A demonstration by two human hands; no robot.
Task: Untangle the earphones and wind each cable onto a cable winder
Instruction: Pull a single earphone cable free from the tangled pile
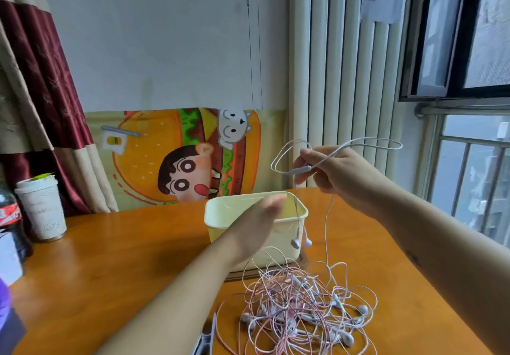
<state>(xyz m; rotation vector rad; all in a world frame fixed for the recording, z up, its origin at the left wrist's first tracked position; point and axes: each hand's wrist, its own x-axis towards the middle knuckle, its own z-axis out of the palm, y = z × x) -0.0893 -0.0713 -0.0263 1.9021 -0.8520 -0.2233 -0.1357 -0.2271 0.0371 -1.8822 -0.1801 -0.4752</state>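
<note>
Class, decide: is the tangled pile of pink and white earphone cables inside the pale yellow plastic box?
No, the tangled pile lies on the orange wooden table, in front of the box.

**Head view: one earphone cable lifted clear of the tangle**

The right hand (331, 172) pinches a white earphone cable (328, 216) at its inline remote (299, 171). The cable loops above the fingers, and its two earbuds (300, 243) hang in front of the pale yellow box (229, 200). The left hand (262, 216), blurred and with fingers extended, is over the box and holds nothing. The box stands mid-tabletop (110, 258) toward the far edge. The tangle of pink and white earphones (300, 313) lies near the near edge, just in front of the box. A white cup (41, 205) and a cola bottle (11, 222) stand at the left edge.
</note>
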